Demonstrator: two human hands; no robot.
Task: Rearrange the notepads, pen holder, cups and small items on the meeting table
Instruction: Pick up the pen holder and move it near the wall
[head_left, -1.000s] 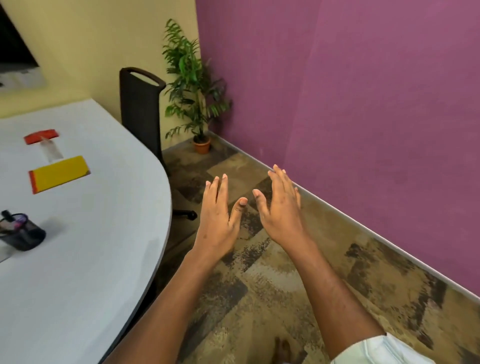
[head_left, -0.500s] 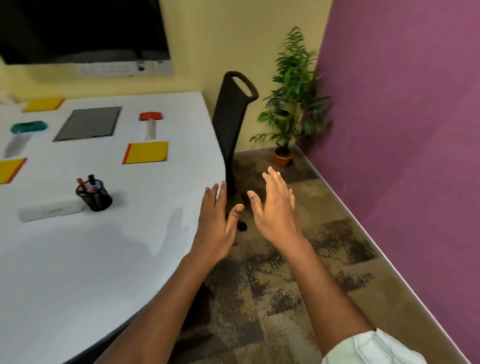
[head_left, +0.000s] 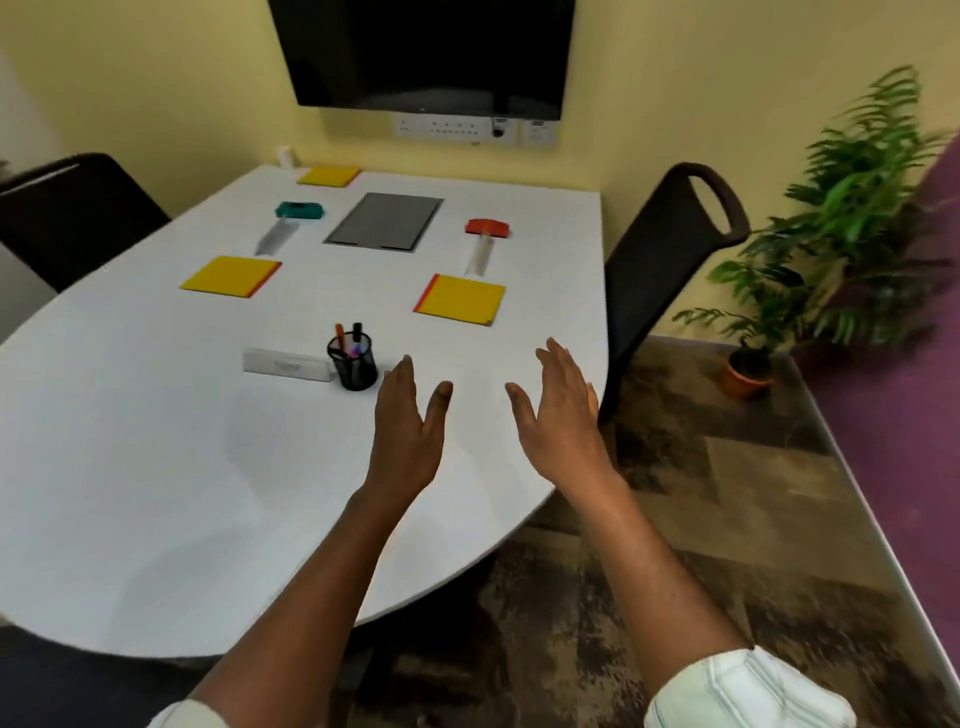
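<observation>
Both empty, fingers straight: left hand (head_left: 405, 431) and right hand (head_left: 561, 415) hover over the surface (head_left: 156, 467), pen holder (head_left: 353, 364) at 10 o'clock just off the left fingertips, so a sloppy reach could tip it.

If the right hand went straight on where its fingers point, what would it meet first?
Probably nothing soon: the right hand points over bare table, passing just right of the yellow notepad toward the red item. Height unclear.

Table (head_left: 156, 467): smooth white top, faint sheen. Holder (head_left: 353, 362): black wire mesh. Notepads (head_left: 460, 300): matt yellow covers. Carpet (head_left: 701, 519): rough pile.
</observation>
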